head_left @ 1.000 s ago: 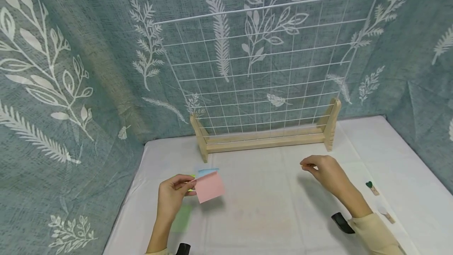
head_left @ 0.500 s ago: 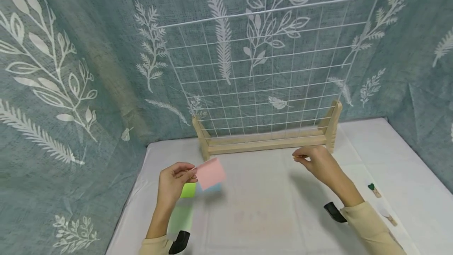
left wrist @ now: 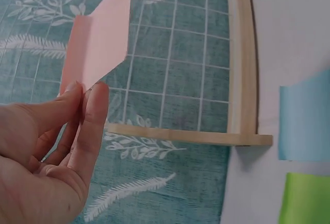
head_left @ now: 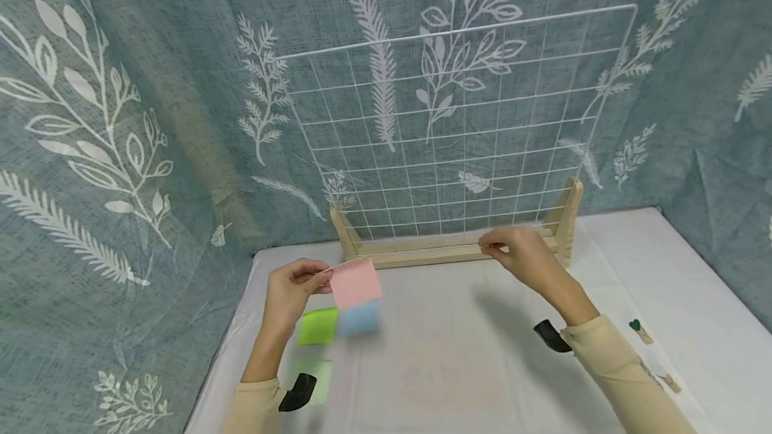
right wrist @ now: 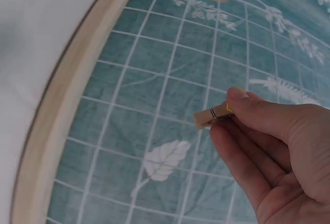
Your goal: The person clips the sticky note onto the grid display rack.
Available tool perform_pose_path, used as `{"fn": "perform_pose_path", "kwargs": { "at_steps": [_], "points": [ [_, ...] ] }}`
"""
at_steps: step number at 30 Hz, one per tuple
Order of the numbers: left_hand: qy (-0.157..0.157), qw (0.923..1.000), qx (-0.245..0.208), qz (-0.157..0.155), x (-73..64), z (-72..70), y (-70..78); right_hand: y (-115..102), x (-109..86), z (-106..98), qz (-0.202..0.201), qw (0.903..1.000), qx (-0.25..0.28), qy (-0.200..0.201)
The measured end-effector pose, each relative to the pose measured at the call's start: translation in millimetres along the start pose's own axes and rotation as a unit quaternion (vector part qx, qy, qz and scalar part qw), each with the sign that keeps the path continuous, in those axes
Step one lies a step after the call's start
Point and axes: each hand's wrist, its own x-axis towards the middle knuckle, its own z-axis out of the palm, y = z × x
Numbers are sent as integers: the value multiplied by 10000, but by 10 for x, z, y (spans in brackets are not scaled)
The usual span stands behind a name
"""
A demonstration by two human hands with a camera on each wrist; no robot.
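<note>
Your left hand [head_left: 293,290] grips the pink note [head_left: 356,284] by one edge, thumb against fingers. The note is in the air, in front of the left end of the stand [head_left: 422,261], and in the head view its lower part lies across the top of the blue note [head_left: 360,318]. It is nearly square, so no long axis stands out; from your fingertips it extends rightward, its upper edge rising slightly to the right. In the left wrist view it points upward from the fingertips, its face seen aslant, with a narrow creased strip along the gripped side.

Your right hand [head_left: 523,256] pinches the wooden peg [right wrist: 206,118] between thumb and fingers, in front of the lower part of the grid [right wrist: 165,74]. In the right wrist view the peg's long axis runs nearly level, its free end pointing left and slightly down, toward the stand's long bar; the other end is hidden in your grasp. In the head view only its tip shows, directed left.

Below your left hand, the green note [head_left: 316,327] lies just beside the blue note, with the pale note [head_left: 322,377] nearer you. At right, the heart peg [head_left: 645,335] and the white-topped peg [head_left: 672,383] lie apart on the cloth [head_left: 446,327], their long axes slanting down to the right.
</note>
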Motion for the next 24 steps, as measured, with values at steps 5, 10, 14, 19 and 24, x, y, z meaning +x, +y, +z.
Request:
{"fn": "perform_pose_path", "kwargs": {
  "at_steps": [5,10,14,19,24],
  "points": [
    [-26,9999,-126,-14,79,-24,90,-40,120,-64,-171,9998,18,141],
    [-5,9999,-161,-42,119,-39,142,-65,202,-116,-172,9998,25,40],
    [-43,9999,-93,-3,142,-48,163,-58,260,-148,-131,9999,38,-55],
    [-100,9999,-21,115,186,-76,226,-65,369,-193,-213,9998,26,21],
    [-92,9997,24,245,247,-105,321,-143,483,-252,-179,9998,74,-8]
  ]
}}
